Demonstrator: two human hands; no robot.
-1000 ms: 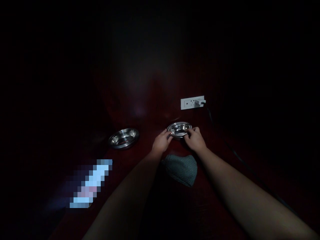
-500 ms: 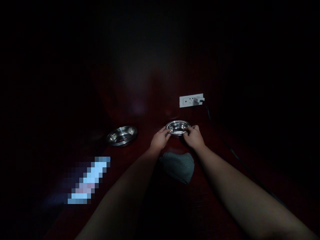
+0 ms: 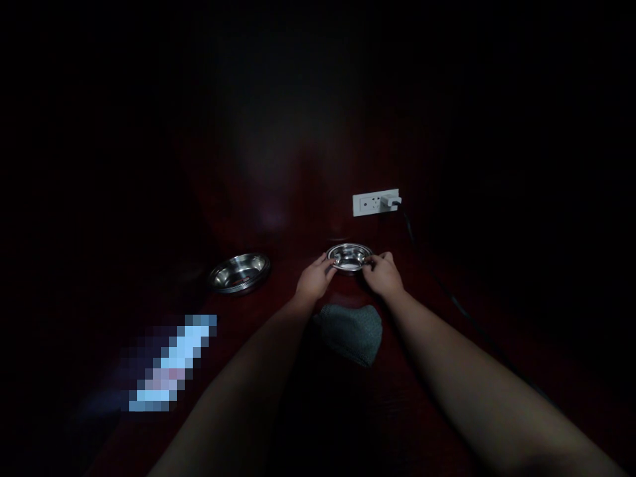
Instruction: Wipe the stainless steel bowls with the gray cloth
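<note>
A small shiny metal bowl [image 3: 350,256] sits on the dark red surface near the wall, between my two hands. My left hand [image 3: 316,277] pinches its left rim, thumb and fingers closed on the edge. On the opposite side my right hand [image 3: 383,275] grips the right rim with curled fingers. Whether more bowls are stacked under it I cannot tell. A folded grey-green cloth [image 3: 352,333] lies just in front of the bowl, between my forearms. Off to the left stand wider metal bowls [image 3: 240,273], apparently stacked, apart from both hands.
A white wall socket [image 3: 375,202] with a plugged-in charger is behind the bowl on the right. Its dark cable [image 3: 460,306] runs down the right side of the surface. A bright pixelated screen [image 3: 173,364] lies at the left front. The surroundings are very dark.
The whole view has shifted slightly, so everything appears a little lower and further left. Both hands stay on the small bowl's rim, with no clear movement relative to the surface.
</note>
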